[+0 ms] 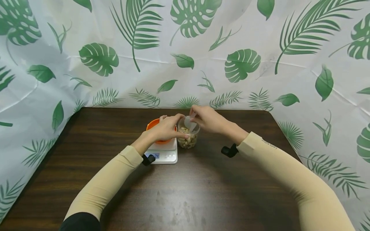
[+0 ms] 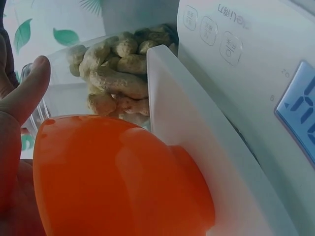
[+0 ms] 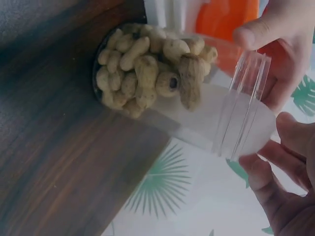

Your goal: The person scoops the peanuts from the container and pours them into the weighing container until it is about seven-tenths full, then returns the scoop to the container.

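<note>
A clear jar (image 1: 197, 131) partly filled with unshelled peanuts (image 3: 142, 73) stands on the table, right of a white kitchen scale (image 1: 170, 158). My left hand (image 1: 166, 128) reaches across an orange bowl (image 2: 118, 172) on the scale and holds the jar near its mouth, thumb on the near side. From the other side, my right hand (image 1: 211, 119) pinches a translucent white scoop (image 3: 248, 123) at the jar's mouth. The scoop's lower part is inside the jar, close above the peanuts. My left hand hides much of the bowl, and its contents cannot be seen.
The dark wooden table (image 1: 185, 192) ends just behind the jar and scale. A white sheet with green leaves (image 1: 182, 61) hangs behind it. The scale's display (image 1: 153, 155) is lit and partly hidden by the black left wrist camera (image 1: 148, 159).
</note>
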Demonstrator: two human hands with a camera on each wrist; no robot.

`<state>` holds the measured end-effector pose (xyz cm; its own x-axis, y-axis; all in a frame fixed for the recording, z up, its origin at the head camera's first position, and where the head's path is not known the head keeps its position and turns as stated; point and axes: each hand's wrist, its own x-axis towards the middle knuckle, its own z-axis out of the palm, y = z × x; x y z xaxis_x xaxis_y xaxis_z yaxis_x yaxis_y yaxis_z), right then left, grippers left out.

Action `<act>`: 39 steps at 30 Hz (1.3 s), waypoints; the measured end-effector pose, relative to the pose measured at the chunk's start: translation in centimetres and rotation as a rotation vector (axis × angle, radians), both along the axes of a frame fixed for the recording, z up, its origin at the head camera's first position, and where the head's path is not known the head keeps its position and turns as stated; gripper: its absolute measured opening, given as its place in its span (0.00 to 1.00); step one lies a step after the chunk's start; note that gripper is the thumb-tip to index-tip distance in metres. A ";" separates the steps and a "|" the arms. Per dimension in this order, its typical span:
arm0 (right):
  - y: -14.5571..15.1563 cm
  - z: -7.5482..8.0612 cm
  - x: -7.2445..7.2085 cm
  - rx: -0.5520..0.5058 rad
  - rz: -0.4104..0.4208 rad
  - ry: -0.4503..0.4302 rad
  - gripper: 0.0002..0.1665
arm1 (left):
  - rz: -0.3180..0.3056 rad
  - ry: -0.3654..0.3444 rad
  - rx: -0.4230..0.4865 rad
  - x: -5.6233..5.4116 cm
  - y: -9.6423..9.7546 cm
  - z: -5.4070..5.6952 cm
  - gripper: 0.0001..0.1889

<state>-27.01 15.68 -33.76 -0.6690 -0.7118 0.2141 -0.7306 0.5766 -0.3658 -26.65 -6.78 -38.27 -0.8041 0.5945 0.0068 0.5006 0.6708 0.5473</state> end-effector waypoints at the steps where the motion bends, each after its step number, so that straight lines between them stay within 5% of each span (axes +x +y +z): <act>1: 0.0 0.0 0.0 -0.003 0.008 0.004 0.06 | 0.000 0.001 -0.001 0.0 0.0 0.0 0.46; 8: -0.1 -0.5 -0.4 0.030 0.053 -0.001 0.08 | -0.002 -0.004 -0.006 0.0 0.0 0.1 0.45; 17: 0.3 0.0 -0.5 -0.068 0.004 -0.063 0.08 | 0.007 -0.009 0.001 0.0 0.1 0.0 0.45; 25: -0.5 -0.9 0.2 -0.007 0.000 -0.025 0.08 | 0.006 -0.007 -0.010 0.0 0.2 0.1 0.45; 33: 0.2 -0.4 -0.3 -0.100 -0.023 -0.037 0.07 | 0.016 -0.005 0.001 0.0 0.2 0.1 0.46; 39: -0.4 -0.5 -0.2 -0.041 0.013 -0.032 0.08 | 0.012 -0.003 0.000 -0.1 0.1 0.0 0.46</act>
